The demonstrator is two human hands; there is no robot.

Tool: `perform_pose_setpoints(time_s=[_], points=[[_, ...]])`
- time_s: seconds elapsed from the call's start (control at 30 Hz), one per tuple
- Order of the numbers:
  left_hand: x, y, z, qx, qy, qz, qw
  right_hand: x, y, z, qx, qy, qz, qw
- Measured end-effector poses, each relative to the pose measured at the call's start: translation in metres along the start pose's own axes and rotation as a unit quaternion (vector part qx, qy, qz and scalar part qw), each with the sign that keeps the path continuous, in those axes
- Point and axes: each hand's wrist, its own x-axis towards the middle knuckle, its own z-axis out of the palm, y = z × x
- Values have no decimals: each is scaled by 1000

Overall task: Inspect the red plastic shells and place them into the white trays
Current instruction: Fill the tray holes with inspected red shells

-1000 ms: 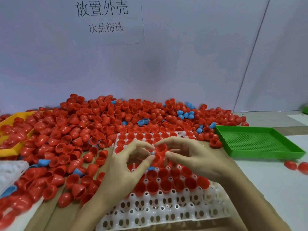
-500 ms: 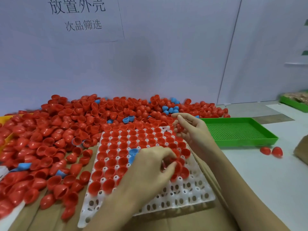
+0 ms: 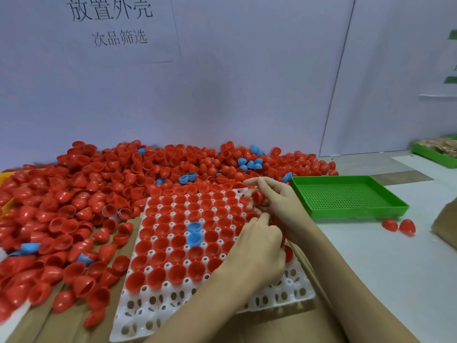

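A white tray [image 3: 158, 315] lies in the middle, most cells filled with red shells, two blue shells [image 3: 194, 232] among them, and its front rows empty. A big pile of red shells [image 3: 86, 194] covers the table to the left and behind. My right hand [image 3: 279, 201] is over the tray's far right corner and pinches one red shell [image 3: 258, 197] in its fingertips. My left hand [image 3: 257, 251] is curled over the tray's right side, with red shells [image 3: 288, 252] showing under its fingers at the tray's edge.
An empty green perforated tray [image 3: 358, 212] stands right of the white tray, with two loose red shells [image 3: 398, 226] in front of it. A yellow tray [image 3: 5, 175] peeks out at far left. Another green tray [image 3: 432, 155] and brown cardboard [image 3: 445, 226] are at far right.
The hands were together over the tray's middle; they have separated. My right hand went to the far right corner with a shell, my left hand moved to the tray's right side.
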Motion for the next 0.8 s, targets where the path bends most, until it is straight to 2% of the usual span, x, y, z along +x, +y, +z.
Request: perform_pose_setpoints(time_s=[0.13,0.23,0.33,0.47,0.6,0.7,0.8], points=[[-10,-8,-12,-70,27,18,997,-2,-2,1,-3,5,-3,1000],[-19,-19,-29,-130,121,11,984,-4,-6,1,-34,3,4,999],[-24,-35,-40,-153,198,6,968,-10,-12,8,-78,-71,27,994],[-26,-52,-42,-153,199,-24,968,-15,-11,25,-124,-150,29,980],[-30,-72,-51,-165,196,-54,965,-16,-12,26,-94,-121,61,986],[-25,-113,-79,-79,229,-117,963,-13,-15,20,-92,-89,39,991],[-14,-181,-121,98,230,-240,938,-12,-17,20,-105,-70,14,992]])
